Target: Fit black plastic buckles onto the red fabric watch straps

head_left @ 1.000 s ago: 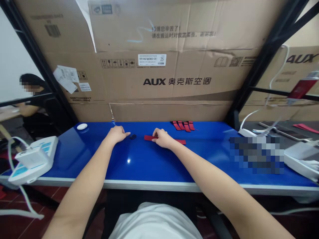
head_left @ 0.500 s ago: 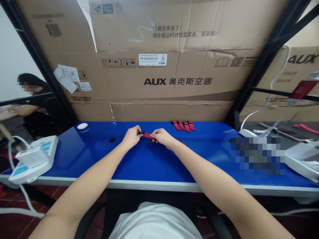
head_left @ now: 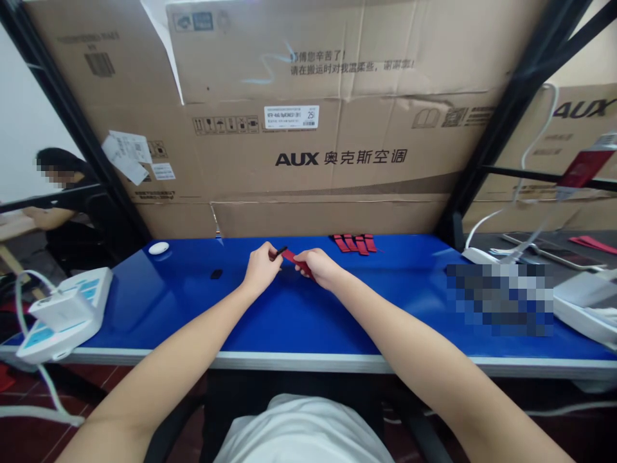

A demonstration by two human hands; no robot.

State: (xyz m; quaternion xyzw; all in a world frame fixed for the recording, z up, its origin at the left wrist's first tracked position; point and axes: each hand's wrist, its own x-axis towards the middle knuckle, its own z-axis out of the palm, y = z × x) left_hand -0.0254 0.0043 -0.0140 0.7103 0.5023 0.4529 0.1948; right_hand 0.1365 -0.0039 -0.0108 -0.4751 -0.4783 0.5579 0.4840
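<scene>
My left hand [head_left: 263, 266] is closed in a pinch on a small black piece [head_left: 282, 251], which sits tilted at the end of a red strap [head_left: 289, 255]. The strap itself is gripped between the thumb and fingers of my right hand [head_left: 322, 266]. Only a short stretch of it shows between the two hands; the rest is hidden by my right fingers. Left of my hands, a small flat black piece [head_left: 216, 274] lies on the blue tabletop [head_left: 299, 321]. Several red straps with black ends [head_left: 355, 244] lie side by side near the back edge.
A round white object [head_left: 159, 247] lies at the back left. White power strips [head_left: 96, 289] with cables flank the table. Behind it stands a large cardboard sheet [head_left: 231, 161] between black posts. A phone [head_left: 563, 252] lies at far right. Another person [head_left: 67, 186] sits at far left.
The black piece has tipped upward in my left hand, and the strap now slants down toward my right hand. Both hands have shifted slightly to the right.
</scene>
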